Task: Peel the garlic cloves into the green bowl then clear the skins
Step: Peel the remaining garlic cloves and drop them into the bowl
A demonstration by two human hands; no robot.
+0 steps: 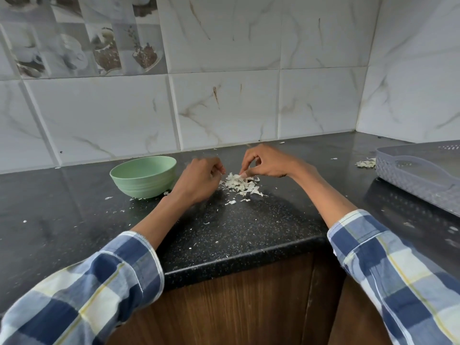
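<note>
A black speckled bench [224, 235] carries a pile of skins [240, 184] between both hands. The left hand [199, 179] is curled, its hold unclear; the right hand [266, 163] pinches skins. The bowl [143, 176] sits just left.

So the bowl [143, 176] sits on the counter [236, 227] left of centre in the frame, close to the tiled wall [224, 70] behind it. Just right of it is the left hand [199, 179], and the main pile of skins [240, 184] lies at frame centre, between that hand and the right hand [266, 161], whose fingertips touch the pile's top. Loose scraps trail toward the counter's front edge. At the far right edge sits a basket [420, 175], with a smaller skin heap [366, 163] just left of it.
</note>
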